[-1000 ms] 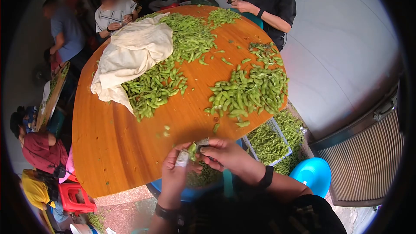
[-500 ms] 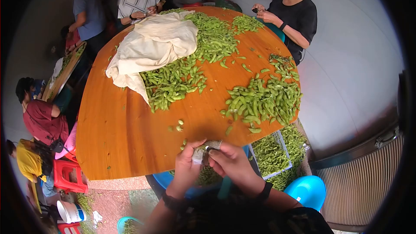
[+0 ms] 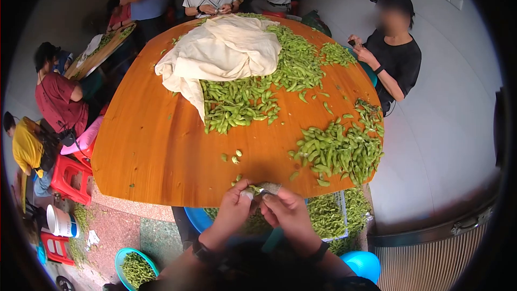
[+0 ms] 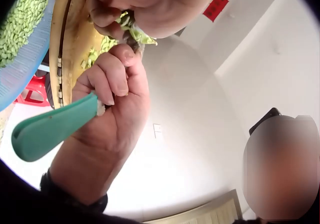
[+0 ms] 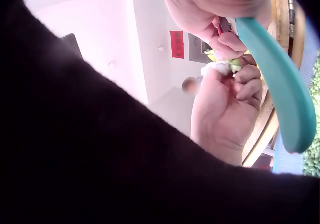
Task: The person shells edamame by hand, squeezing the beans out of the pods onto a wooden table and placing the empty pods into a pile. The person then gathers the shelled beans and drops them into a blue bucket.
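Note:
Just over the near table edge, my left hand [image 3: 230, 213] pinches a split green soybean pod [image 4: 143, 36], with white wrapping [image 3: 247, 194] around the thumb. My right hand [image 3: 291, 213] meets it from the right, thumb and finger at the pod. Its curled fingers also grip a teal-handled tool [image 4: 56, 126], whose handle [image 5: 280, 83] sticks out below the palm; the tool's other end is hidden in the fist. Below both hands stands a blue basin [image 3: 198, 219] holding shelled beans [image 4: 25, 23].
On the wooden table [image 3: 145, 156] lie a pod heap [image 3: 342, 151] at right and a larger one [image 3: 239, 102] partly beneath a cream cloth [image 3: 221, 48]. Loose beans [image 3: 235, 159] lie ahead. A crate of pods [image 3: 326, 215] stands right; a teal basin [image 3: 119, 261] left. People sit around.
The head view has swung, so the table and people sit further right in it. The hands stay together at the pod; the left fingers have closed in and the pod shows less.

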Demonstrator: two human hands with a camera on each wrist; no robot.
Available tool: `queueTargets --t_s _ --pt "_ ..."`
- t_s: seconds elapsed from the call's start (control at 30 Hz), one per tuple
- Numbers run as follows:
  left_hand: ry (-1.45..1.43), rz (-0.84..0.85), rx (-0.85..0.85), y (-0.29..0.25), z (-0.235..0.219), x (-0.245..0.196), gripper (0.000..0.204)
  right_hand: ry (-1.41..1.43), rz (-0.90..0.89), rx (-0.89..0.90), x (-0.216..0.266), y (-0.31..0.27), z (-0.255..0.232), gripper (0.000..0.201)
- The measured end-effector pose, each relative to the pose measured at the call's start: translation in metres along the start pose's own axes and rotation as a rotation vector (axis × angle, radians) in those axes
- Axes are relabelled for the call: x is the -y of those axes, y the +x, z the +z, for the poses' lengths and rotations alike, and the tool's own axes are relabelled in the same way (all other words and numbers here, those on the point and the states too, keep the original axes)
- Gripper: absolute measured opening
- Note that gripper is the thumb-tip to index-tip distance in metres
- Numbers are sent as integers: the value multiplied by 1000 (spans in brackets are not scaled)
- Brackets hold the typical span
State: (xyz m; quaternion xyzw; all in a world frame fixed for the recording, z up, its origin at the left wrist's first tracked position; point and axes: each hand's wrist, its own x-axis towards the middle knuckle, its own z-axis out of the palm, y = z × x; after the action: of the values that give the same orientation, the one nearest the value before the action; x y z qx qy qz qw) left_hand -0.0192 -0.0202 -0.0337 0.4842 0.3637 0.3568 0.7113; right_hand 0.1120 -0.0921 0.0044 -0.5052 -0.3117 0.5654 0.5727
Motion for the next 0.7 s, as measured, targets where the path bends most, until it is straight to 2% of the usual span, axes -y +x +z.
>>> queueTargets --t_s 0.1,0.17,0.2,0.27,0.3,0.33,0.4,0.43,0.47,0.53,0.6,0.67,0.7 --pt "-26 31 67 1 -7 8 20 28 28 -22 3 1 -2 16" --pt "160 34 135 1 -16 10 20 53 42 -41 8 3 -4 17" --pt "159 41 131 -1 -18 8 20 86 16 -102 13 3 -8 18" --pt "672 322 184 -12 -19 -5 22 125 -80 -177 16 11 -28 18" --pt "818 94 243 -20 -16 -25 26 107 -126 -221 17 17 -42 17" --pt "826 102 245 -22 -18 -32 26 90 -171 -268 17 23 -56 16" --pt "928 479 407 -25 -22 -43 25 10 -170 -381 8 36 -94 14" --pt "956 406 411 -24 -18 -57 21 11 -162 -435 10 38 -102 13" --pt "962 414 408 -13 -19 -65 21 48 -138 -423 16 37 -104 13" --pt "1232 511 204 14 -22 -78 20 2 -153 -391 13 39 -104 13" --pt "1329 573 25 58 -26 -85 18 -53 -169 -389 12 40 -99 13" --pt "1362 805 -95 106 -27 -90 16 -107 -189 -393 15 39 -95 13" --pt "1363 813 -90 131 -32 -84 16 -126 -169 -394 17 38 -94 13"
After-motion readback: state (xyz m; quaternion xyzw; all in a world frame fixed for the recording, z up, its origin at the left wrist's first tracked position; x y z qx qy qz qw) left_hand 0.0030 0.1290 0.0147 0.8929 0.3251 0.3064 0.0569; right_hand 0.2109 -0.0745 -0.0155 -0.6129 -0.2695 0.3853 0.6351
